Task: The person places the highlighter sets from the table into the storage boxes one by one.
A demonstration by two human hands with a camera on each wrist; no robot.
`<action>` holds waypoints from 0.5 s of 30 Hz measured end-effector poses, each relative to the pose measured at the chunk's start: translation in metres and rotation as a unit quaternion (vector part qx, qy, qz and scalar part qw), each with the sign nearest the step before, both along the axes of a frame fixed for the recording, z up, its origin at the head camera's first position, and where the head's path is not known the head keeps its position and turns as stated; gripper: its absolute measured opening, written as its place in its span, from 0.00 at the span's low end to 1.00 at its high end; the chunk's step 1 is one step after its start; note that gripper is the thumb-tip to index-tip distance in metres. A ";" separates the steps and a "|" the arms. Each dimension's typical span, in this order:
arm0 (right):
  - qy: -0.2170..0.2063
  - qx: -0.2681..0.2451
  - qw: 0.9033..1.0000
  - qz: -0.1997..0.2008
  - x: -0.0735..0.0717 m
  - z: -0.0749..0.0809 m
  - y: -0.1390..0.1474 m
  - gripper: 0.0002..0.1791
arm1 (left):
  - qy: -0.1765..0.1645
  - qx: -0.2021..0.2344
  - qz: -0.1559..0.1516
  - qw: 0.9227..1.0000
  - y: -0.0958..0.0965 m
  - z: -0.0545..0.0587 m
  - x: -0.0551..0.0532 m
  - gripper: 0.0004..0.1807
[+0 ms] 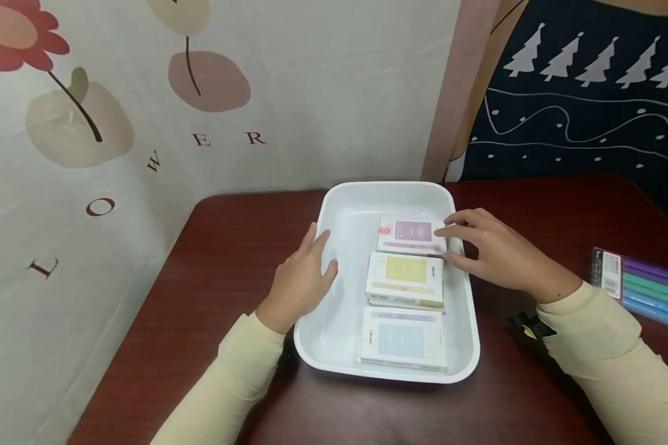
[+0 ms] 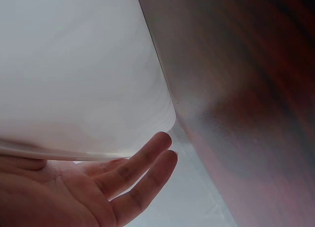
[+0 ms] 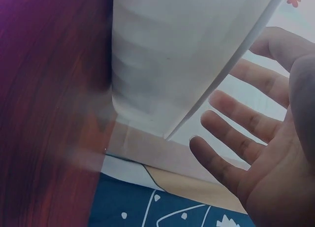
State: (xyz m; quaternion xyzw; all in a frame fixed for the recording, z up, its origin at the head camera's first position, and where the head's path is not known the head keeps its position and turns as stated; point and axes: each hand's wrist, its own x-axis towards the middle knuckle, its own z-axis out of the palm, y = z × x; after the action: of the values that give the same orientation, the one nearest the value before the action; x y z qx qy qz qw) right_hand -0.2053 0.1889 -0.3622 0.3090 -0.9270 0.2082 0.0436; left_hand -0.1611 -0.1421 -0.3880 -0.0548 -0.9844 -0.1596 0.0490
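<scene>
A white plastic tray (image 1: 342, 296) stands on the table with small flat white boxes along its right half. The far box (image 1: 414, 232) has a purple panel. In the middle, a yellow-panelled box (image 1: 405, 275) appears stacked on another. A blue-panelled box (image 1: 402, 340) lies nearest. My left hand (image 1: 299, 278) is at the tray's left rim, its fingers extended and holding nothing. Over the right rim reaches my right hand (image 1: 492, 253), fingers loosely bent, tips beside the purple-panelled box; whether they touch it I cannot tell. The right wrist view shows those fingers (image 3: 236, 133) spread beside the tray wall.
A clear pack of coloured pens (image 1: 646, 284) lies on the dark red wooden table (image 1: 228, 266), right of my right hand. Behind the table hangs a light flower-print cloth (image 1: 323, 93). A navy cloth with white trees (image 1: 584, 123) hangs at the back right.
</scene>
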 end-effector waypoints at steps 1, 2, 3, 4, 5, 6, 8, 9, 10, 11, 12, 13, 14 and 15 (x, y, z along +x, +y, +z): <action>0.001 0.000 1.000 -0.001 -0.001 0.000 0.000 0.23 | 0.002 0.000 0.000 1.000 0.000 0.000 0.000 0.32; 0.001 0.000 1.000 -0.003 -0.001 0.000 0.001 0.23 | 0.002 0.000 0.000 1.000 0.000 0.000 0.000 0.32; 0.000 0.000 1.000 -0.004 -0.001 0.000 0.001 0.23 | 0.001 0.000 0.000 1.000 0.000 0.000 0.000 0.32; -0.001 0.000 1.000 -0.006 -0.002 0.000 0.002 0.22 | 0.000 0.001 0.001 1.000 0.000 0.000 0.000 0.32; -0.002 0.000 1.000 -0.008 -0.002 0.000 0.002 0.22 | -0.002 0.001 0.002 1.000 0.000 0.000 0.000 0.32; -0.004 0.000 1.000 -0.010 -0.003 0.000 0.003 0.22 | -0.004 0.001 0.003 1.000 0.000 0.000 0.000 0.32; -0.006 0.000 1.000 -0.014 -0.004 0.000 0.005 0.22 | -0.004 0.001 0.004 1.000 0.000 0.000 0.000 0.32; -0.006 0.000 1.000 -0.016 -0.004 0.000 0.005 0.22 | -0.003 0.000 0.004 1.000 0.000 0.000 0.000 0.32; -0.006 0.000 1.000 -0.018 -0.005 0.000 0.006 0.22 | -0.002 0.000 0.003 1.000 0.000 0.000 0.000 0.32; -0.006 0.000 1.000 -0.021 -0.005 0.000 0.007 0.22 | 0.000 0.000 0.003 1.000 0.001 0.000 0.000 0.32; -0.007 0.001 1.000 -0.023 -0.006 0.000 0.008 0.22 | 0.001 0.000 0.002 1.000 0.001 0.001 0.000 0.32; -0.008 0.002 1.000 -0.026 -0.007 0.000 0.009 0.22 | 0.002 0.000 0.002 1.000 0.001 0.001 0.000 0.32; -0.009 0.003 1.000 -0.028 -0.007 0.000 0.009 0.22 | 0.002 -0.001 0.002 1.000 0.001 0.001 0.000 0.32; -0.010 0.004 0.999 -0.031 -0.008 -0.001 0.010 0.23 | 0.001 0.000 0.002 1.000 0.001 0.001 0.000 0.32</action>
State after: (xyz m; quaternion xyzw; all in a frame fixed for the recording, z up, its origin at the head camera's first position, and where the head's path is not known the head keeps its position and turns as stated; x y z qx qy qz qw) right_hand -0.2128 0.1990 -0.3628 0.2779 -0.9374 0.2064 0.0392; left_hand -0.1616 -0.1413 -0.3874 -0.0532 -0.9844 -0.1598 0.0501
